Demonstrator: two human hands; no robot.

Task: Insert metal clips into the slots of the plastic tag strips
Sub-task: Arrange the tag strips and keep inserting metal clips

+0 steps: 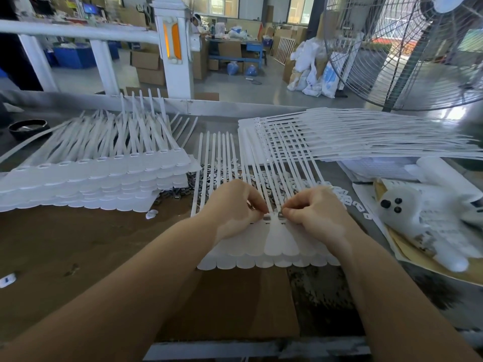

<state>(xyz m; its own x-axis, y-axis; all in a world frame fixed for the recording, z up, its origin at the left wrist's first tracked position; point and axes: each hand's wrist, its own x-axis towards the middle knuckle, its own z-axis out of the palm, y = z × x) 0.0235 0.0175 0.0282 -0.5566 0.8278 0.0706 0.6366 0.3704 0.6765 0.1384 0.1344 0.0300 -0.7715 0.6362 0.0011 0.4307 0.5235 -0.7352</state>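
Lower frame: bare brown desk near the forearms, room there. Centre: left hand and right hand, fingers curled, each pinch a small metal clip at the tag strip slots; clips mostly hidden. Upper left: stacked strips. Upper right: fan, cut off.

Two bare forearms enter from the bottom corners of the frame, each uncovered from the picture's edge to the wrist. No sleeve or cuff shows on either arm (whatever the person wears above the elbow lies outside the view). The left hand and the right hand are ungloved. The wrists and those fingers that can be seen carry no watch, band or ring. The fingernails that show at the fingertips look short and plain.
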